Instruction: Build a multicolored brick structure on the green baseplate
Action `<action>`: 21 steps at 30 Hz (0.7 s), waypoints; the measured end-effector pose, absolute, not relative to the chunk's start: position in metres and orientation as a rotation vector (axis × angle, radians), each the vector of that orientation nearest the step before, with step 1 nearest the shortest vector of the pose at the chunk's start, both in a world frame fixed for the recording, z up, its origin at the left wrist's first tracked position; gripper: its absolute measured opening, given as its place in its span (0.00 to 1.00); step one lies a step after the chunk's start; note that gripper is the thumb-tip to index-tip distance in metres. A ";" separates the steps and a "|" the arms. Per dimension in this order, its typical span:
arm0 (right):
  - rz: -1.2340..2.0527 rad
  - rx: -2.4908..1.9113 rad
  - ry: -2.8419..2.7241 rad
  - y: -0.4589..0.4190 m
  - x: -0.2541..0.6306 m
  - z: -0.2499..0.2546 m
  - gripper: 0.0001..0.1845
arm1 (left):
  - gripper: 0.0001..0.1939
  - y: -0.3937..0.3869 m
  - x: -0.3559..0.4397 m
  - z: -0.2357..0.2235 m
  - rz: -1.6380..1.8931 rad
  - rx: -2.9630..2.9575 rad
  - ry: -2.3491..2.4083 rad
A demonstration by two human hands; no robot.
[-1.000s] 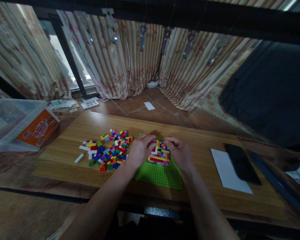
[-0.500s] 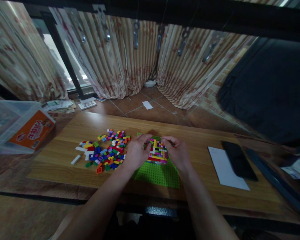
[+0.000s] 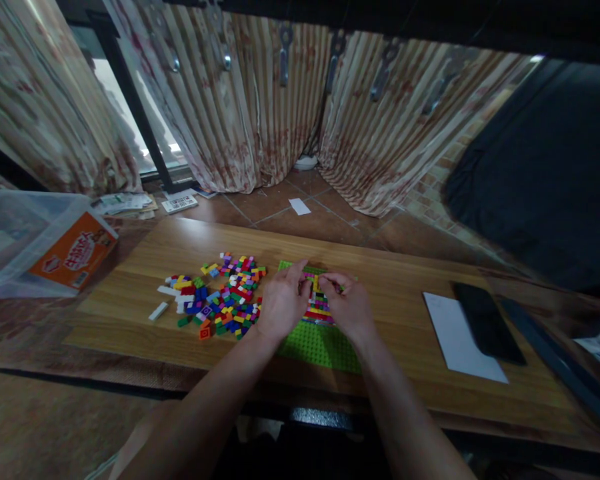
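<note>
A small multicoloured structure of toy building bricks [image 3: 318, 311] stands on a green studded baseplate [image 3: 320, 348] in front of me. My left hand [image 3: 284, 301] is curled against the structure's left side, thumb and fingers on its bricks. From the right, my right hand [image 3: 349, 301] reaches over the top with thumb and index finger pinched together. Whatever lies between those fingertips is too small to make out. Both hands hide the sides of the structure. To the left of my left hand spreads a pile of loose bricks [image 3: 230, 300] in many colours.
A wooden board [image 3: 400, 287] carries everything I work on. On its right, a black phone [image 3: 487, 323] overlaps a white sheet of paper [image 3: 460, 347]. A clear plastic bin [image 3: 30, 267] with an orange label stands at the left. Striped curtains [image 3: 270, 113] hang beyond.
My right hand has shifted left over the structure, and its fingertips are now closer to my left thumb. My left hand stays at the structure's left side. The camera view has shifted slightly.
</note>
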State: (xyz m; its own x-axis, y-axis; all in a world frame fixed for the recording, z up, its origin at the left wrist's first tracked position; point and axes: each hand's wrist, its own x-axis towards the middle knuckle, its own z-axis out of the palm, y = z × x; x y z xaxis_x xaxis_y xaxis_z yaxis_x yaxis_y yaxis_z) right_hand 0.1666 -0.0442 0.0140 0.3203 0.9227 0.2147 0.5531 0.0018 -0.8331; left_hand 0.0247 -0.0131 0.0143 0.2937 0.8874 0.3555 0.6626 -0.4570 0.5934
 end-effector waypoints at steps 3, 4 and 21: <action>0.567 -1.679 -1.278 -0.041 0.164 0.013 0.18 | 0.23 -0.013 0.025 0.014 0.939 2.218 1.401; 0.588 -1.684 -1.255 -0.039 0.163 0.012 0.18 | 0.23 -0.013 0.025 0.014 0.941 2.220 1.397; 0.664 -1.755 -1.153 -0.029 0.158 0.010 0.15 | 0.24 -0.015 0.026 0.021 0.839 2.220 1.405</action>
